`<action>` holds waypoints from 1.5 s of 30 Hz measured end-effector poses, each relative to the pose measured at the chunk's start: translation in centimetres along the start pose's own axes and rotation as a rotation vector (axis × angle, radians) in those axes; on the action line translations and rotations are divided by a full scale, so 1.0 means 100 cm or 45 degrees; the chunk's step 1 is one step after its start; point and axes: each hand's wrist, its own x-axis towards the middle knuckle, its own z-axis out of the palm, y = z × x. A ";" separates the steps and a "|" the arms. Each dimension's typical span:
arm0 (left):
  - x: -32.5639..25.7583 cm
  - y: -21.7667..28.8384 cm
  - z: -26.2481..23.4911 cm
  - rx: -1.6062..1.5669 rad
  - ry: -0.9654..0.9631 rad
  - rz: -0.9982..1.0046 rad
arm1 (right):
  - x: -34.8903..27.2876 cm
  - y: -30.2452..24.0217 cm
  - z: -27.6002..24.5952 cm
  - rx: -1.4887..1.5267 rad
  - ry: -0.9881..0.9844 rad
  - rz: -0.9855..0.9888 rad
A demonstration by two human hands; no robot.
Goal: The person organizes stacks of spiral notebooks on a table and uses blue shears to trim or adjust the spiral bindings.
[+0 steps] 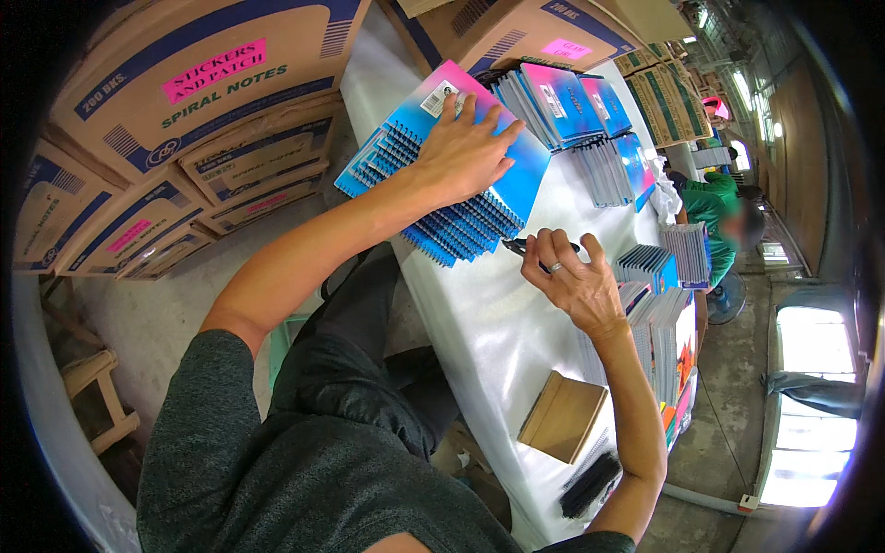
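Note:
My left hand (466, 152) lies spread on the top cover of a stack of spiral notebooks (514, 189). The covers fade from pink to blue, and black wire coils run along the stack's near side. Just right of those coils, my right hand (576, 276) has its fingers bent around a small black tool (516, 245). Its tip points toward the lower corner of the stack; the fingers hide most of it, so its kind is unclear. A ring sits on one finger of that hand.
More notebook stacks (562, 106) stand beyond mine, others (659, 323) along the right side. A small cardboard box (564, 417) and a black brush-like item (590, 486) lie near my right forearm. Large cartons (212, 83) are piled left. Across the white table (489, 313), a person in green (708, 207) bends over.

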 end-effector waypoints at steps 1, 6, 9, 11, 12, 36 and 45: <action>0.001 0.000 0.000 0.001 -0.014 -0.005 | 0.000 -0.001 0.000 -0.005 0.000 0.006; 0.002 0.001 -0.002 0.020 -0.058 -0.018 | 0.003 -0.001 -0.004 -0.054 0.020 -0.029; 0.003 0.004 -0.003 0.009 -0.088 -0.002 | -0.002 -0.009 -0.001 -0.039 0.083 0.009; 0.003 0.002 -0.004 0.011 -0.110 -0.007 | 0.007 -0.018 -0.012 0.114 -0.104 0.152; 0.002 0.001 -0.004 0.016 -0.115 -0.017 | 0.014 -0.024 -0.019 0.189 -0.197 0.223; 0.002 0.003 -0.001 0.080 -0.118 -0.014 | -0.001 -0.003 -0.013 0.106 -0.202 0.169; -0.002 0.004 -0.001 0.061 -0.081 0.014 | 0.004 0.025 -0.023 0.238 -0.056 0.239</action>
